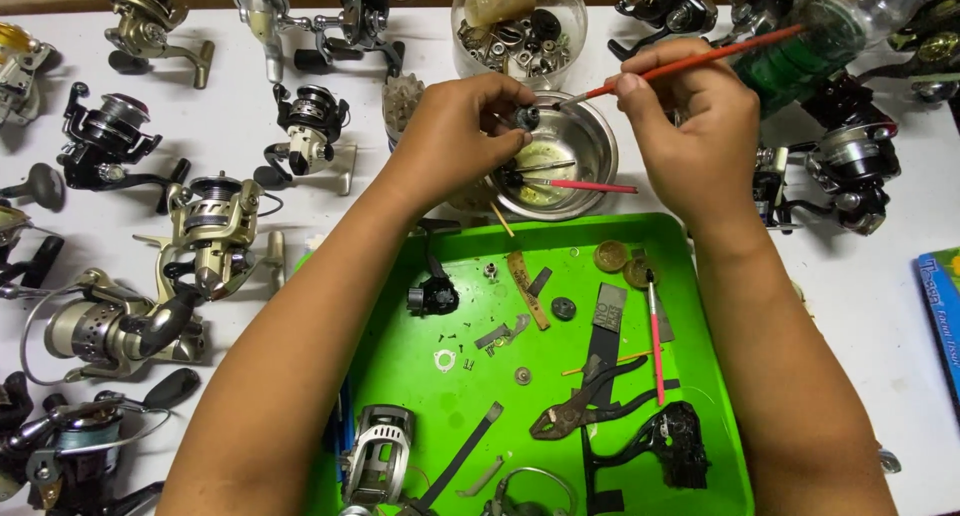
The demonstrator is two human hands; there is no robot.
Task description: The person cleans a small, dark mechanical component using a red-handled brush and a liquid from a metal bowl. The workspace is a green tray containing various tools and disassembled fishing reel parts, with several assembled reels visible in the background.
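While fishing reels point(210, 226) crowd the white table point(860, 276) (green tray point(420, 366) central), left hand point(455, 136) pinches a small part point(527, 118), right hand point(700, 136) a brush point(690, 66).

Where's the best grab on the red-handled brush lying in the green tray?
Pinch the red-handled brush at mid-handle, coming straight down from above. It lies flat and nearly upright in the picture on the green tray, its long sides mostly clear. I'd avoid the lower end, where it nears the pliers, and the bristle tip by the brass discs.

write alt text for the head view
Left hand holds a small dark part over a steel bowl while right hand brushes it with a red brush. Green tray of parts below, reels around.
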